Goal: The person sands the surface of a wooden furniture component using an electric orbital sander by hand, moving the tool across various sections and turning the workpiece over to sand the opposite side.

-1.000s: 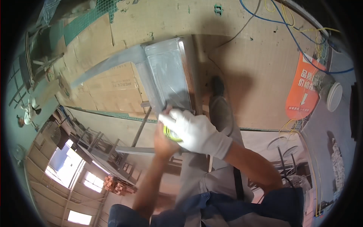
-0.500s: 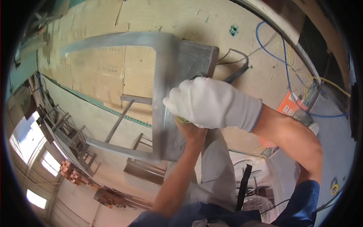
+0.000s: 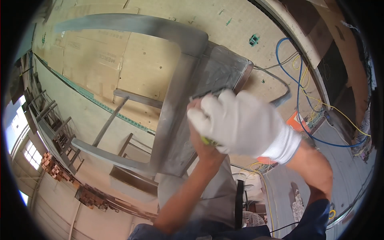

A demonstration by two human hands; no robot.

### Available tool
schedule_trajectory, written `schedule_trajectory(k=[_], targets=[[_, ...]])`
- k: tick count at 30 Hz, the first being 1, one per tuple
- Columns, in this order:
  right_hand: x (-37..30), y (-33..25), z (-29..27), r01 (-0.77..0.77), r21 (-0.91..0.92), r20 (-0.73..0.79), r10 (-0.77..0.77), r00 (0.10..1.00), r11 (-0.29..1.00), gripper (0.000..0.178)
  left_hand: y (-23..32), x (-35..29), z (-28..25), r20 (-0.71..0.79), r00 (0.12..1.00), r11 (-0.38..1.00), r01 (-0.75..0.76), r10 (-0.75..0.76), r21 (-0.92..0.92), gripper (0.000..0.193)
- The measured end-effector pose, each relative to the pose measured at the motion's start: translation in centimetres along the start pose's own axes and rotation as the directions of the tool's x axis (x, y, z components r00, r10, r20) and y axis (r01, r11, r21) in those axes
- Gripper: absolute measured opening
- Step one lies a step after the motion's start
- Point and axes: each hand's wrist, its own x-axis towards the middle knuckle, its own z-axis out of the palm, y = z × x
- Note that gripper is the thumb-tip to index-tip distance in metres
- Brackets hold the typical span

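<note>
A grey chair frame (image 3: 173,102) lies tipped over on the bench, its legs reaching left and a pale-smeared panel (image 3: 224,70) facing up on the right. My right hand (image 3: 244,124), in a white knit glove, closes over a hand tool at that panel. Only a dark flat edge (image 3: 212,93) and a yellow-green part (image 3: 209,141) of the tool show, so its kind is unclear. Beneath the glove, my bare left hand (image 3: 206,150) closes around the same spot, its fingers mostly covered.
Flattened cardboard (image 3: 92,52) covers the bench top. A blue hose (image 3: 298,92) and yellow cords (image 3: 306,80) trail along the right, near an orange box (image 3: 294,122). Further chair frames (image 3: 52,116) and stacked wood pieces (image 3: 56,168) stand at the left. A wire-guard fan (image 3: 253,219) shows low down.
The chair appears farther right and larger in view, as the whole view has shifted. Both hands stay together on the tool, now lower and more to the right in the picture.
</note>
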Motion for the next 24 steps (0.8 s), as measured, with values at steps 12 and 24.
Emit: schedule_trajectory(k=[12,24], targets=[[-1.0,-1.5,0.1,-0.081,0.051,0.079,0.076,0.994,0.995,0.078,1.0,1.1,-0.7,0.014,0.998,0.994,-0.065,0.066,-0.085,0.06],[-0.9,-5.4,1.2,-0.035,0.102,0.079,0.027,0.997,0.994,0.042,-0.9,-3.2,-3.7,0.063,0.995,0.969,-0.095,0.083,0.228,0.047]])
